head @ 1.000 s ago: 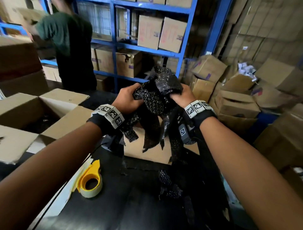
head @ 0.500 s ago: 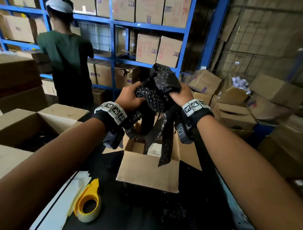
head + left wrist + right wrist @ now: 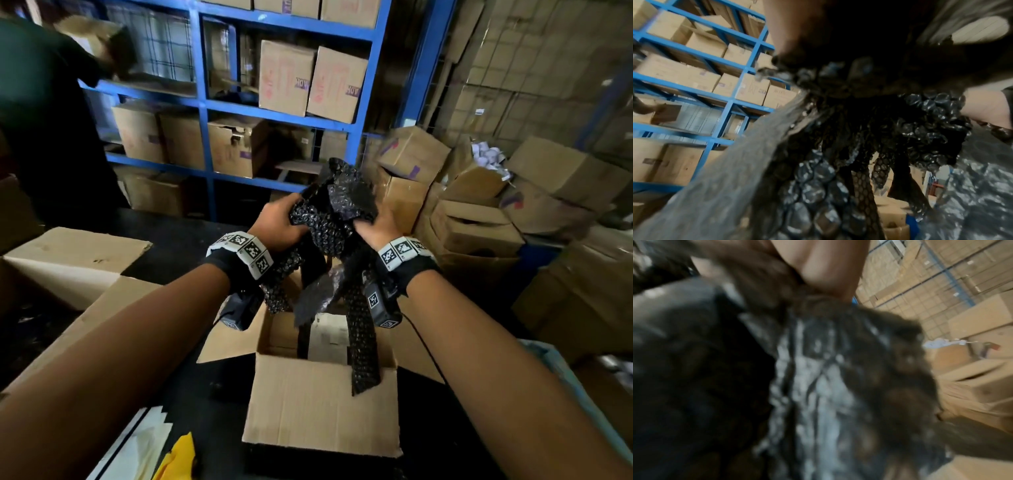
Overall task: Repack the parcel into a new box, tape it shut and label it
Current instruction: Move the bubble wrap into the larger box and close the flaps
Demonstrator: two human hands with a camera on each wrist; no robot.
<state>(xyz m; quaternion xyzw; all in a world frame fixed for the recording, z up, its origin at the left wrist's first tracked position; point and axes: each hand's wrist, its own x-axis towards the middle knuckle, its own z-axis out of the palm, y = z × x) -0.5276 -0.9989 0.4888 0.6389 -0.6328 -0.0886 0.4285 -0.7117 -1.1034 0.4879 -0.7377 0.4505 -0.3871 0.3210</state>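
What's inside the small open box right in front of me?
Inside the open cardboard box lies a pale, flat item with a white label. Strips of black bubble wrap, bunched in both hands above, hang down over it, so the rest is hidden.

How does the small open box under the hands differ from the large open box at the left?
The small box stands in front of the person, below the black bubble wrap that both hands hold; the large box sits off to the left. The small box holds a white-labelled item; the large box's inside looks dark and unclear. Both are brown cardboard with flaps open.
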